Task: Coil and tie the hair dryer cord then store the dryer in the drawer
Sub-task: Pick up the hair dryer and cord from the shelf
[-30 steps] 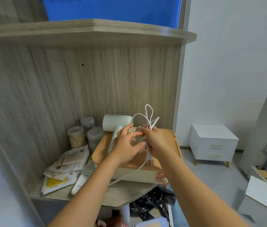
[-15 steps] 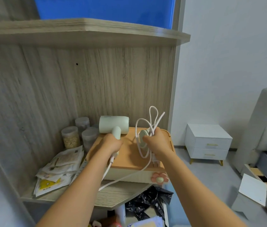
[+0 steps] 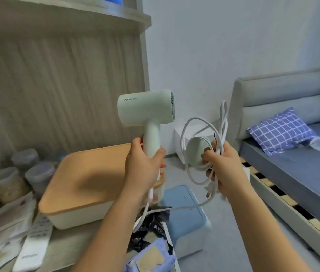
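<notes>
We're holding dryer (image 3: 145,108) by its handle in left hand (image 3: 143,169), right hand (image 3: 226,170) curling round loose cord (image 3: 182,140) coil: coiling mostly done, tie unclear, stowing left.

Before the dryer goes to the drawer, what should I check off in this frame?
1. Grip: the left hand holds the dryer by its handle: ok.
2. Gathering: the right hand holds the coil: ok.
3. Loose end: the plug sits in the right hand, not dangling: ok.
4. Tie on the coil: cannot tell; the loops look loose.
5. Slack: not ok; a run of cord hangs between the hands, down by the black bag.
6. Open drawer within reach: cannot tell; none shows.
</notes>
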